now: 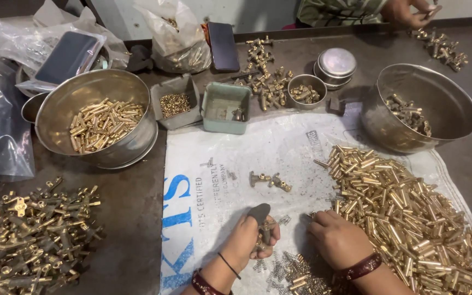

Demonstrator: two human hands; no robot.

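Note:
My left hand [251,236] grips a small brass fitting [266,225] with a dark flat piece sticking up from my fingers. My right hand [337,238] rests knuckles-up on the white printed sack [214,180], fingertips at the edge of a large heap of brass tubes [405,207]; whether it holds anything is hidden. Small steel springs [274,267] and short brass pieces [301,276] lie between my wrists. Two assembled brass fittings [270,180] lie on the sack just beyond my hands.
A steel bowl with brass tubes [99,117] stands at left, another steel bowl [424,106] at right. A pile of brass tee fittings [34,235] lies front left. Small trays [225,106], a little bowl [306,90], plastic bags and a phone [223,46] sit behind. Another person's hand [411,11] works at the far edge.

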